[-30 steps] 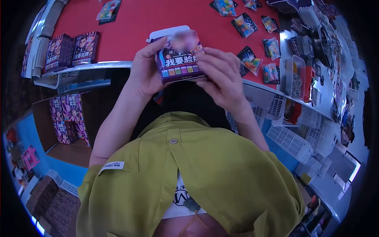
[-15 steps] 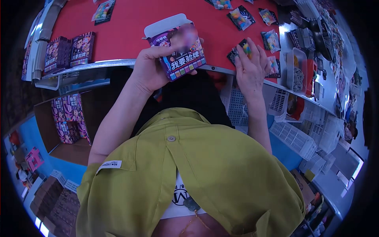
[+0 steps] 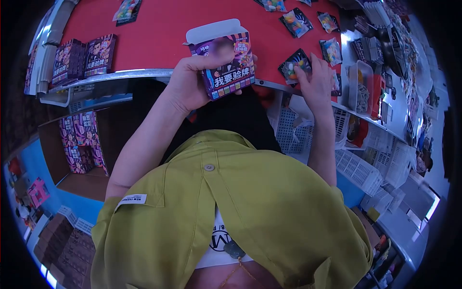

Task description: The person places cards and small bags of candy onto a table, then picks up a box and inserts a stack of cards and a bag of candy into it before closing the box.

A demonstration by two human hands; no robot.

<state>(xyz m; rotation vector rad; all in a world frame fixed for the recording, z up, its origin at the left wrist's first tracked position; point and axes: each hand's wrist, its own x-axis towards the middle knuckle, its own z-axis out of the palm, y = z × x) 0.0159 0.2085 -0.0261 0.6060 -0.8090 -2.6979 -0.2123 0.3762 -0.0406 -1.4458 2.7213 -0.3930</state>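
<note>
Left hand [image 3: 190, 86]: fingers closed round the box [image 3: 230, 74], thumb across its printed front; flap [image 3: 214, 32] up, box above the near edge of the red table [image 3: 159, 38]. Right hand [image 3: 318, 89]: part-curled, thumb at the candy packet [image 3: 290, 72] on the tabletop; cannot tell if I have it pinched. Judgement: best to take packet and black backing together, flat between thumb and fingers, without squeezing the candies. Left grip should be firm, yet light enough not to buckle the card walls.
</note>
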